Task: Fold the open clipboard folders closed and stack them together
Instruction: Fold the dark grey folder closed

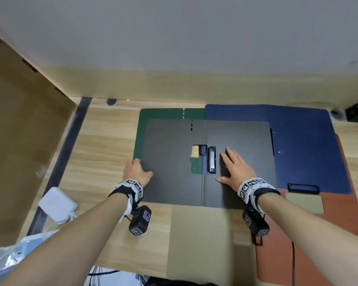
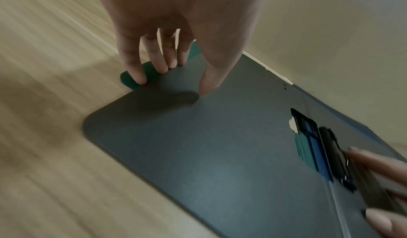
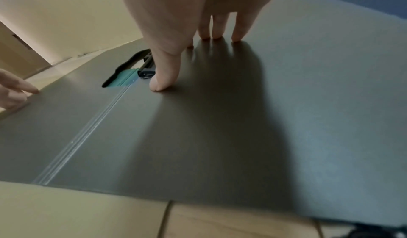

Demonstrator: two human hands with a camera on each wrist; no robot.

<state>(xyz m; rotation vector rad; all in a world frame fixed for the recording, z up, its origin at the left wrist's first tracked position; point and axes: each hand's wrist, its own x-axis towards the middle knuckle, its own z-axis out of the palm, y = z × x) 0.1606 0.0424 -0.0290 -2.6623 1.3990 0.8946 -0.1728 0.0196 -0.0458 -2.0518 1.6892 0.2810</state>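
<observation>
Black folder (image 1: 174, 162) lies open flat on top of the pile, mid-worktop (image 1: 103, 141) toward the far edge, over an open green folder (image 1: 161, 113) and a blue folder (image 1: 302, 141); an orange folder (image 1: 343, 219) sits at the near right corner

Left hand (image 1: 135, 171) is at the black folder's left edge: fingers (image 2: 134, 67) at or curled over the rim, thumb on top, looks like a pinch, underside not visible. Right hand (image 1: 235, 169) lies flat on the right panel, fingers (image 3: 239, 31) straight and slightly spread, pinning it just beside the clip (image 1: 211, 159)

Handling guess: thin stiff plastic board, light, smooth so it can slide on the folder below. Flexes only at the scored spine (image 1: 204, 162). Best hold is the outer left edge mid-length, swing it over the spine while the right panel stays pinned. Clip bulk may stop it closing flat
</observation>
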